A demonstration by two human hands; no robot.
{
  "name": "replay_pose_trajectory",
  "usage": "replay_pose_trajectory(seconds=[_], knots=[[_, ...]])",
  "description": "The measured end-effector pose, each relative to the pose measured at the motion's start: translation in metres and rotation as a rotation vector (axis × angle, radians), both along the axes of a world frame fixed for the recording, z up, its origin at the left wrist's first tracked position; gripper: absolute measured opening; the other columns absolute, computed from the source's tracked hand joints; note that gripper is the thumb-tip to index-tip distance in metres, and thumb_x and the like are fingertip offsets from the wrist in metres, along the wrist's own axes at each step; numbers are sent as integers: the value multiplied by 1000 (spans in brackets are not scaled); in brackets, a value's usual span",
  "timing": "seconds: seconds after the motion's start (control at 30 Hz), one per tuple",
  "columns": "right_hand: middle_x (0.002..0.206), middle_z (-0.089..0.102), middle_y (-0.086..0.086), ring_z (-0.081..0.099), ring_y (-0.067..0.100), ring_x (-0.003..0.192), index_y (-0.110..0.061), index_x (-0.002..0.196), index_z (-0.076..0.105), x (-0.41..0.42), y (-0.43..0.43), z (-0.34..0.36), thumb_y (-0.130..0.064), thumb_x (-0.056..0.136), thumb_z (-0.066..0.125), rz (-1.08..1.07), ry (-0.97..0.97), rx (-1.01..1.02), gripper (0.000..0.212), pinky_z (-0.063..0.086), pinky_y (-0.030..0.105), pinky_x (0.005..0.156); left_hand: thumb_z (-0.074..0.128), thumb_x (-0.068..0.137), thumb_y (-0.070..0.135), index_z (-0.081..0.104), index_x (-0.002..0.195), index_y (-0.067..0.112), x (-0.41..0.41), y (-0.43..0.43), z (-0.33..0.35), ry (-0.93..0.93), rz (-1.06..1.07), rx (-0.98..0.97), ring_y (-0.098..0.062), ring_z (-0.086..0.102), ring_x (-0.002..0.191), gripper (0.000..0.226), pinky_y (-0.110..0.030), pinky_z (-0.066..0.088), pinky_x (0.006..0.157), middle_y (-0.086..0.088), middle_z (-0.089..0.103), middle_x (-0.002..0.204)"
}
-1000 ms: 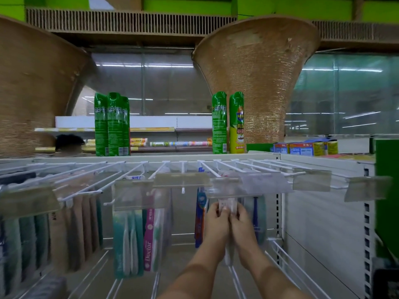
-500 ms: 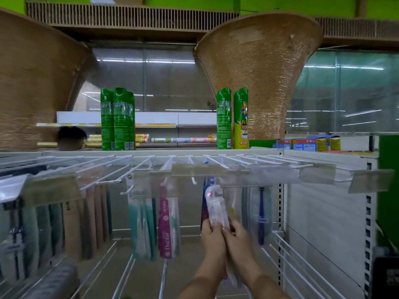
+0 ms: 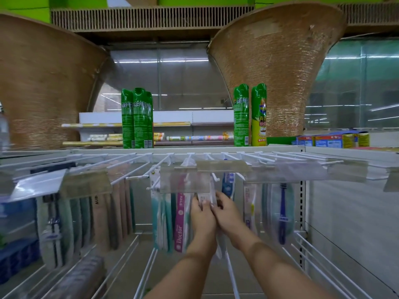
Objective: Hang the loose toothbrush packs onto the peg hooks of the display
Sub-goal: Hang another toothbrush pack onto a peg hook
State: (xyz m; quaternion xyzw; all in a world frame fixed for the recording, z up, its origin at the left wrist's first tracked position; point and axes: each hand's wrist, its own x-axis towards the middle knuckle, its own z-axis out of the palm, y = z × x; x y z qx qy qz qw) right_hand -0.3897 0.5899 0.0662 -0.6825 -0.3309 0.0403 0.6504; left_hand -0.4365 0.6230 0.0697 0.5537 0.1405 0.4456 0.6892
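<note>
Both my hands hold one clear toothbrush pack [image 3: 206,197] upright in front of the display. My left hand [image 3: 201,214] pinches its upper part from the left, and my right hand [image 3: 226,214] grips it from the right. The pack's top sits just under a clear price-tag holder [image 3: 185,180], beside a white peg hook [image 3: 214,176]. Whether the pack is on a hook is hidden. Its lower end [image 3: 219,249] hangs between my wrists. A pink "Doctor" pack [image 3: 180,223] and teal packs [image 3: 162,221] hang to the left.
More packs hang on the right: a pale one [image 3: 250,206] and a dark blue brush [image 3: 282,214]. Brown pouches [image 3: 112,212] fill the left hooks. Green spray cans [image 3: 137,119] stand on the top shelf [image 3: 194,148]. A lower row of white hooks [image 3: 323,262] juts toward me.
My hands have raised the pack from below the hook row up to the tag holder, shifting slightly left. The camera has also moved closer to the display.
</note>
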Motion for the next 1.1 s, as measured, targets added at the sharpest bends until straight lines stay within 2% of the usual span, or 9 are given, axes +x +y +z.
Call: replay_pose_trajectory(seconds=[0.13,0.23,0.3,0.47,0.6,0.73,0.9,0.97,1.1], knots=[[108,67,-3,62,15,102,-33,108,57,5,4,6,-10,96,47,-27,-7,35,28,50,37,95,35,100,6,53,112,8,1,6,12,44,0,41,-14,58,78,21,-20,45,62,-8,60,91],[105,66,-2,61,17,101,-34,105,55,9,8,5,-12,96,47,-38,-13,24,24,49,39,95,39,99,5,51,99,15,6,9,12,82,34,86,-23,60,89,16,-27,45,72,-3,58,86],[103,64,-2,61,19,101,-32,100,53,12,11,3,-15,97,46,-57,4,16,19,49,41,95,40,99,6,46,99,22,9,10,11,105,23,100,-21,58,93,17,-26,41,79,3,57,86],[98,62,-4,61,16,94,-35,91,50,21,12,-2,-15,97,48,-64,69,68,20,52,38,89,36,101,12,47,86,29,11,11,12,179,-53,91,-5,52,76,24,-21,40,64,11,53,81],[100,64,0,61,17,93,-24,104,55,33,10,-6,-14,95,50,-149,48,24,14,52,37,87,36,101,14,48,96,28,21,15,10,243,-123,43,-12,52,81,19,-30,41,80,0,58,94],[102,65,7,61,22,96,-15,107,57,42,10,-9,-22,97,47,-186,66,-100,16,50,44,91,34,102,21,41,134,17,28,14,6,293,-143,49,-13,47,81,33,-31,40,80,2,50,97],[106,65,9,61,25,97,-13,112,56,49,16,-3,-25,98,44,-219,34,-181,22,49,39,87,35,102,24,40,134,16,38,15,11,367,-96,-8,-18,53,77,34,-38,48,84,-1,52,84],[105,64,12,61,27,97,-9,111,56,51,19,-1,-27,98,43,-247,41,-220,25,48,37,84,36,101,21,41,135,14,40,15,13,370,-95,-25,-25,56,85,35,-40,49,85,-8,55,94],[101,67,12,63,27,90,-10,106,58,54,20,-13,-34,96,46,-273,104,-227,29,53,41,82,34,101,13,28,147,17,35,9,5,343,-90,-20,-16,53,78,46,-34,46,79,-15,53,123]])
